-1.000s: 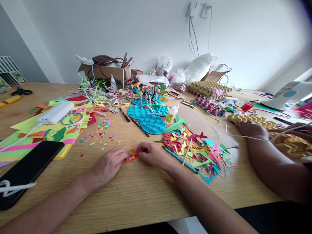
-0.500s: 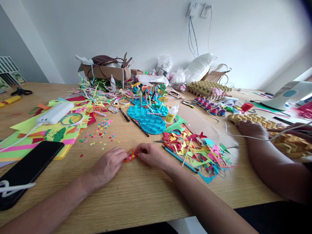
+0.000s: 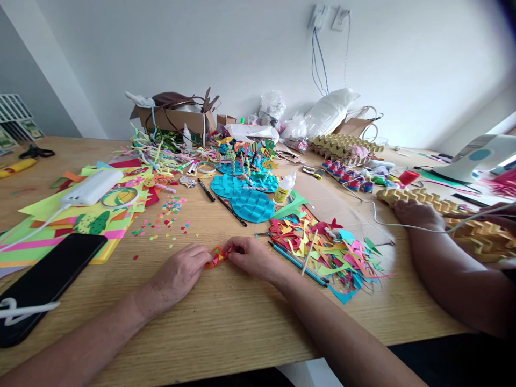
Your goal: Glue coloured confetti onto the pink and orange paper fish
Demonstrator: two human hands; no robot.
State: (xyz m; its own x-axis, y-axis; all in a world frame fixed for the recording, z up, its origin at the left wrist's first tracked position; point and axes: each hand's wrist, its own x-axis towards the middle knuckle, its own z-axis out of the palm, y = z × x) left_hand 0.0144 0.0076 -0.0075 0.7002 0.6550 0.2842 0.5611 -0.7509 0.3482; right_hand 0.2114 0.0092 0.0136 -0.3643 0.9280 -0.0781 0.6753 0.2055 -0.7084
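A small orange paper cutout [image 3: 216,258], dotted with colourful paper bits, lies on the wooden table between my hands. Its left edge is pinched by my left hand [image 3: 181,270], fingers closed. On the opposite edge, the closed fingers of my right hand [image 3: 250,258] grip the same cutout. Beyond it are scattered confetti pieces [image 3: 173,207], a black marker [image 3: 206,190] and round blue paper shapes [image 3: 252,206]. A glue bottle [image 3: 284,188] stands upright beside the blue shapes.
Paper scraps [image 3: 322,242] and pens [image 3: 300,263] lie to the right. A phone [image 3: 50,285], a white power bank [image 3: 92,187] and coloured sheets [image 3: 36,207] sit at left. At far right, another person's hand [image 3: 419,215] rests on an egg carton [image 3: 407,198], crossed by a white cable [image 3: 373,212].
Both my hands keep their grip on the orange cutout, with hardly any shift. The other person's hand at far right has moved slightly over the egg carton.
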